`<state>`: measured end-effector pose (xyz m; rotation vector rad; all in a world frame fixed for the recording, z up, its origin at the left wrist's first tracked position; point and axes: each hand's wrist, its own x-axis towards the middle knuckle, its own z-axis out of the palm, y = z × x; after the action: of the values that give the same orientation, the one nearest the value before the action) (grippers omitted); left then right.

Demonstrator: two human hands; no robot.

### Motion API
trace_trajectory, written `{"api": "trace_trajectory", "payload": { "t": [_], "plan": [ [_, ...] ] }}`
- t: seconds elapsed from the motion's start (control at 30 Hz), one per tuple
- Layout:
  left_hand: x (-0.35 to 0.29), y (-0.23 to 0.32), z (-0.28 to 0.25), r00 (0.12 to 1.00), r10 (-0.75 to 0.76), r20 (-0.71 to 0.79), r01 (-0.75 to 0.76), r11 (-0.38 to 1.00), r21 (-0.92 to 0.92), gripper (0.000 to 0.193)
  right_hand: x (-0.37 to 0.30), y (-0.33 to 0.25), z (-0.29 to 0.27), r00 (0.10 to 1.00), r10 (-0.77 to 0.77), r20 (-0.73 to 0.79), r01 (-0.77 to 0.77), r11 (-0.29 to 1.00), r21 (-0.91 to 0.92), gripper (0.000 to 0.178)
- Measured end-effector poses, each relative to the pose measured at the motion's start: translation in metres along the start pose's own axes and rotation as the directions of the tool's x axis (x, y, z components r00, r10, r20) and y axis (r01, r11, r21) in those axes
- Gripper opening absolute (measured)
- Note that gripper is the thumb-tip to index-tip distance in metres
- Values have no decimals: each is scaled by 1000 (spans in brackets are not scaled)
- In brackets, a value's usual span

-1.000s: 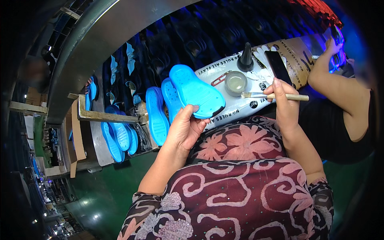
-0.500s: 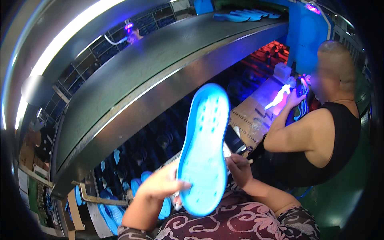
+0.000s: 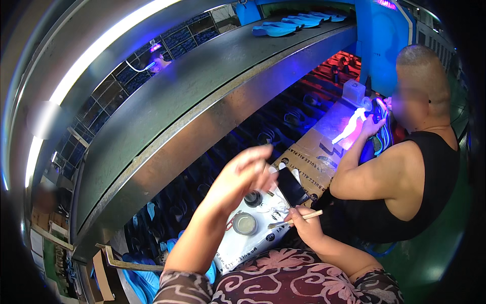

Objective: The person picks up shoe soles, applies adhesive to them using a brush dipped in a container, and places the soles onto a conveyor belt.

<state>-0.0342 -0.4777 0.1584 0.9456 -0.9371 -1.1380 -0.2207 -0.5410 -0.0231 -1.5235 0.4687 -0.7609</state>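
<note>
Wood brush [image 3: 298, 219]: thin pale stick, pinched in the fingers of the right hand, lying almost flat, bristle end pointing left over the white board.
Right hand [image 3: 302, 229]: low in the middle, closed around the brush, resting at the near edge of the board.
Left hand [image 3: 248, 172]: lifted up above the board, blurry, fingers spread loose and open, nothing in it.
White board [image 3: 238, 245]: flat work top right in front, tilted, with dark marks along its edge.
Little round pot [image 3: 245, 223]: on the board, just left of the brush tip, lid off, greyish stuff inside.
Small black cap [image 3: 253, 198]: on the board, just behind the pot, under the raised hand.
Black phone [image 3: 292, 186]: lying on the board, just beside the right hand, further back.
Blue soles [image 3: 144, 281]: stacked low on the left, below the board, well away from both hands.
Grey metal belt [image 3: 202, 96]: long and curved, running across the top, with more blue soles far off on it.
Other person [image 3: 405, 177]: sitting on the right in a black top, hands at a purple-lit spot, apart from the brush and pot.
Patterned sleeves [image 3: 298, 281]: dark red with pale swirls, at the bottom edge.
</note>
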Motion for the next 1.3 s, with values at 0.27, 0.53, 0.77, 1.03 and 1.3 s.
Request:
{"api": "trace_trajectory", "payload": {
  "t": [0.27,0.53,0.77,1.03,1.3],
  "plan": [
    [-318,-106,-107,566,131,-814,803,133,580,52,-13,-4,36,987,116,108,-130,981,142,32],
    [-348,-144,-98,383,275,-882,915,21,404,49,-26,-25,70,977,75,198,-95,991,95,32],
    [-378,-145,-109,458,17,-889,885,-101,454,42,-41,-13,76,965,217,144,-229,971,69,28],
    [-372,-154,-113,377,48,-925,922,76,380,43,-36,-23,81,977,113,183,-112,994,-18,38],
    [-373,-159,-123,357,62,-932,914,183,362,43,-35,-21,88,970,165,180,-157,986,-58,38]
  ]
}}
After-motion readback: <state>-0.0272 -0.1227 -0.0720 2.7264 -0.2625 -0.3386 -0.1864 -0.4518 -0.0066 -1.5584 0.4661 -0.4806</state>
